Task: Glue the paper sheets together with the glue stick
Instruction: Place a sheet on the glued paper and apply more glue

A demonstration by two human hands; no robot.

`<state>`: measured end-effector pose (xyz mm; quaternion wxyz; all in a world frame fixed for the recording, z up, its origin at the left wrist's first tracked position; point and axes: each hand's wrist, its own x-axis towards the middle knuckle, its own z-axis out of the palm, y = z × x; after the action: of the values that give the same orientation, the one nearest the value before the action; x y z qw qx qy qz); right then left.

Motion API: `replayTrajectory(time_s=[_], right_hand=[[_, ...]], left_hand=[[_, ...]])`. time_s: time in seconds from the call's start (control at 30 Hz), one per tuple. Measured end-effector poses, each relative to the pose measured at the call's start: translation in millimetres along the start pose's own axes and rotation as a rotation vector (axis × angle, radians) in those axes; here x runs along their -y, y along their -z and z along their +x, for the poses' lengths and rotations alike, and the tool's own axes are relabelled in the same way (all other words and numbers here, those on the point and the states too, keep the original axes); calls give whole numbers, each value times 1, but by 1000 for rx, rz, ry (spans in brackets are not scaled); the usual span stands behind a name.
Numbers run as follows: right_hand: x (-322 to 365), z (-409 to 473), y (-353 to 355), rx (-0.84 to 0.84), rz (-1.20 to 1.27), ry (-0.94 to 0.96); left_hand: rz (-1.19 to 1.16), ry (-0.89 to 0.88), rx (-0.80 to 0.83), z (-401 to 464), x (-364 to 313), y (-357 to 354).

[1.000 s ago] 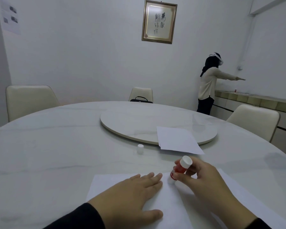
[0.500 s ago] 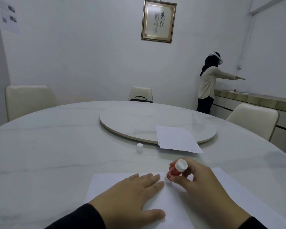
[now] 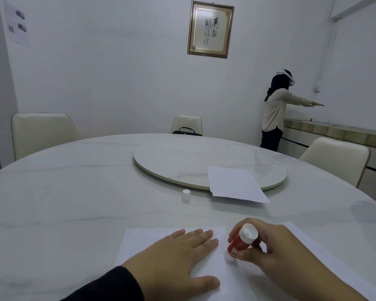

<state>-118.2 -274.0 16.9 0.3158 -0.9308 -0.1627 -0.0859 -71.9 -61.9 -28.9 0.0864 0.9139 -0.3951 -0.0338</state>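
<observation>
Two hands: both low in the view, over a white sheet at the near edge of the round table [image 3: 74, 203].
Left hand [image 3: 178, 257]: lies flat on the near paper sheet [image 3: 139, 242], palm down, fingers straight and close together, thumb spread toward the person.
Right hand [image 3: 276, 255]: fingers and thumb curled round the glue stick [image 3: 240, 242], gripping its red body.
Glue stick: tilted, white end knob up and toward the camera, lower end down on the near paper sheet just beside the left fingertips; the lower end is blurred.
Second sheet [image 3: 313, 242]: shows under and beyond the right hand; whether it overlaps the near sheet I cannot tell.
Cap [image 3: 186, 194]: small, white, upright on the bare table, well apart from both hands.
Spare sheets [image 3: 234, 184]: a thin stack lying half on the turntable [image 3: 182, 161], its near corner overhanging the rim.
Chairs: cream, one at far left [image 3: 41, 131], one behind the table with a dark bag [image 3: 186, 131] on it, one at right [image 3: 336, 157].
Wall: framed calligraphy [image 3: 210, 29] above centre.
Another person [image 3: 274, 114]: stands at a counter at right, arm stretched out.
</observation>
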Motion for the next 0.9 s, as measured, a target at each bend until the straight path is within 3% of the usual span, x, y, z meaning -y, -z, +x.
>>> replayTrajectory(time_s=[0.3,0.37,0.43,0.5,0.57,0.73,0.9], right_hand=[[6,-15,28,323,74,47],[2,-18,34,357,222,62],[-5,-24,43,405,555,62],[-18,-28,52,308,804,60],[-23,-28,61,99,884,90],[-19,-3,76,-274,923,-2],[-11,38,64,-401,826,-193]], left_hand=[[-6,10,-11,-1,-1,0],[-11,8,-12,-2,-2,0],[-14,4,-13,-2,-2,1],[-16,-1,-16,-2,-2,1],[-16,-9,-10,-2,-1,2],[-37,-49,-14,-1,-1,6],[-32,-94,-51,-1,-3,8]])
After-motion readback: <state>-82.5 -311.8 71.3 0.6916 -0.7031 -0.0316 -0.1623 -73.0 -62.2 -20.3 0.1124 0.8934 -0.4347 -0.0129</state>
